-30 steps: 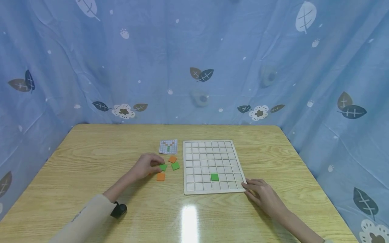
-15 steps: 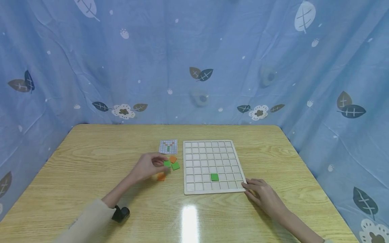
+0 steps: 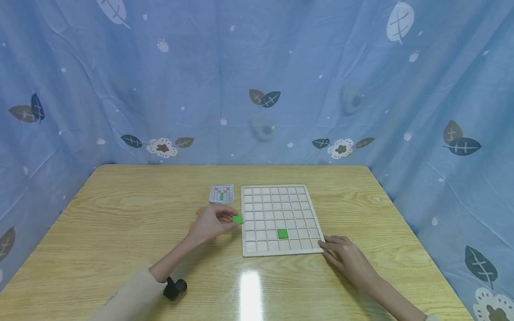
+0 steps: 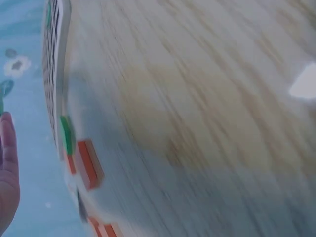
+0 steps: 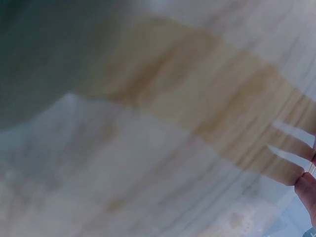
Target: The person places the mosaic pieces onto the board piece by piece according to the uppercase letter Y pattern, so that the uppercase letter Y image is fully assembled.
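Nearest, a cream sleeve [image 3: 132, 294] and a small black wrist device [image 3: 173, 289] sit above the glossy wood-grain table [image 3: 305, 290]. A little farther in, the right hand [image 3: 348, 256] holds the near right corner of the pale wooden grid board [image 3: 277, 254] between fingers and thumb; neither the hand nor the flat-lying board has shifted noticeably over the last second. One square green tile [image 3: 283, 233] sits on the board, in the middle column of the second row from the near edge.

Deeper in, the left hand [image 3: 213, 220] pinches another flat green square [image 3: 238, 219] between thumb and fingertips. This is what has just changed: half a second ago that piece was beside the loose tiles, and now it has reached the board's left rim. Whether it touches the rim I cannot tell. I judge the picking-up finished and the setting-down not yet done.

Loose orange square tiles [image 3: 192, 225] peep out behind the left hand, partly hidden; the left wrist view shows a third green tile [image 4: 66, 134] among them on the table, near the board.

Beyond lies a small printed paper card [image 3: 221, 193] with a Y of orange arms and green stem; the carried colour would suit that stem. Farthest hangs a blue curtain [image 3: 201, 67] printed with leaves and flowers
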The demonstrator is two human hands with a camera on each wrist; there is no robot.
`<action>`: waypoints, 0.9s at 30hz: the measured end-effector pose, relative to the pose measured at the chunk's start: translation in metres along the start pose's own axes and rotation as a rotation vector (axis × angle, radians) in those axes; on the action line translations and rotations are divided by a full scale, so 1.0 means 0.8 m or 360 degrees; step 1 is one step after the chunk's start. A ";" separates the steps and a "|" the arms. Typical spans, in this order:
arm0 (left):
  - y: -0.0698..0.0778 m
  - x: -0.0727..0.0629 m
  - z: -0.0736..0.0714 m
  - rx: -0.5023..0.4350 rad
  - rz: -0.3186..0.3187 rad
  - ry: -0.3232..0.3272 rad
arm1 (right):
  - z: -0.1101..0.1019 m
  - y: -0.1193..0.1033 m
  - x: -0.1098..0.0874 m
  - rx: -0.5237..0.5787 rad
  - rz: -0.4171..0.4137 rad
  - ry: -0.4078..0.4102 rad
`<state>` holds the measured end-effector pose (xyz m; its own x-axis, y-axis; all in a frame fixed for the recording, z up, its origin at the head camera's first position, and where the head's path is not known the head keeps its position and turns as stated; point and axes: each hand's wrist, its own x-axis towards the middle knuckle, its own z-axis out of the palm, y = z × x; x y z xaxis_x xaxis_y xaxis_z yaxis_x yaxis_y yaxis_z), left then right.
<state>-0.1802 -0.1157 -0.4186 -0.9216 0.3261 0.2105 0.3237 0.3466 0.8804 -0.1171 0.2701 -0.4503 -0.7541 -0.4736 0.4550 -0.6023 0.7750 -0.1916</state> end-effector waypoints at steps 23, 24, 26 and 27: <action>0.022 0.032 0.066 -0.0011 0.0062 -0.0073 | -0.001 -0.001 0.000 0.0006 0.0035 -0.0013; 0.023 0.033 0.068 0.0008 0.0062 -0.0085 | -0.001 -0.001 0.000 0.0004 0.0035 -0.0013; 0.026 0.037 0.072 0.0041 0.0057 -0.0103 | 0.000 -0.001 0.000 0.0004 0.0034 -0.0016; 0.026 0.039 0.074 0.0062 0.0061 -0.0112 | 0.000 -0.001 -0.001 0.0004 0.0030 -0.0017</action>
<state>-0.1892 -0.0459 -0.4188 -0.8914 0.4005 0.2122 0.3679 0.3659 0.8549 -0.1163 0.2698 -0.4504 -0.7680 -0.4635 0.4419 -0.5887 0.7826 -0.2023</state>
